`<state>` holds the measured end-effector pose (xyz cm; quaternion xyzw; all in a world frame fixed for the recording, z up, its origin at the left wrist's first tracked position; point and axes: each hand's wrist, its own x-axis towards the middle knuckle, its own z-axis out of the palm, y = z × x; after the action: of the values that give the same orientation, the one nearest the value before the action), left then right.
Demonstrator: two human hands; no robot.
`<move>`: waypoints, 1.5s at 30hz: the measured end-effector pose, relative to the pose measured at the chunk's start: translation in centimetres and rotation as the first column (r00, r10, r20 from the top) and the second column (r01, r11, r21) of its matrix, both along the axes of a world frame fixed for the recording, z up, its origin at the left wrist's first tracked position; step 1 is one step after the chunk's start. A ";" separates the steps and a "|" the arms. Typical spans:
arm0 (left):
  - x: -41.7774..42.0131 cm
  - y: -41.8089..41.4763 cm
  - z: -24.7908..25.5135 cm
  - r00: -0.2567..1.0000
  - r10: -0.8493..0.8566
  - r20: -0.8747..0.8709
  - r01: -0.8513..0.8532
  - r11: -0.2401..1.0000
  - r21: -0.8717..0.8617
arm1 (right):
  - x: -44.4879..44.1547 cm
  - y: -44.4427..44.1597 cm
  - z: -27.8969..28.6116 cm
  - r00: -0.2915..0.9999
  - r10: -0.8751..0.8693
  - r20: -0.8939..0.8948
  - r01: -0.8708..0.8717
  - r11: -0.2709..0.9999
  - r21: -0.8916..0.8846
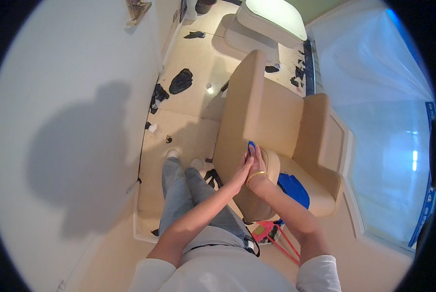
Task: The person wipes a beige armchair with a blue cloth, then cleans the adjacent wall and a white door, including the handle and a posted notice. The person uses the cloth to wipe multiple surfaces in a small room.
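My left hand (242,173) and my right hand (256,166) are pressed together above the arm of a beige upholstered sofa (236,120). A small piece of blue cloth (251,145) shows at the fingertips; most of it is hidden between the hands. On my right wrist is a gold-coloured bangle (256,176). A larger blue cloth (294,190) lies on the sofa seat beside my right forearm.
A pink-red folding stool (263,230) stands by the sofa's near end. Black plastic scraps (181,81) litter the tile floor (181,120). A white wall (79,54) rises on the left, a white rounded table (272,20) beyond the sofa, and plastic sheeting (378,69) hangs right.
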<state>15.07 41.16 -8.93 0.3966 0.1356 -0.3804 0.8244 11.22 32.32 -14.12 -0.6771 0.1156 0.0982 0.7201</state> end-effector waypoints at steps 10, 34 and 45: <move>-1.6 3.0 3.3 0.889 -0.408 -0.209 0.421 0.907 0.018 | -2.3 3.9 5.8 0.975 -0.054 0.216 0.110 0.961 -0.255; 1.8 -1.9 1.0 0.859 -0.348 -0.377 0.425 0.894 0.144 | -2.4 10.3 11.8 0.287 -0.794 -0.537 0.949 0.313 0.045; -0.3 -1.6 -1.9 0.973 -0.228 -0.024 0.219 0.899 0.379 | -0.4 9.4 9.2 0.217 -0.696 -0.684 0.932 -0.062 0.358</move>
<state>14.79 39.55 -10.84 0.5655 0.1514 -0.4347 0.6843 10.80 41.67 -4.93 -0.0794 0.5555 -0.2267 0.7960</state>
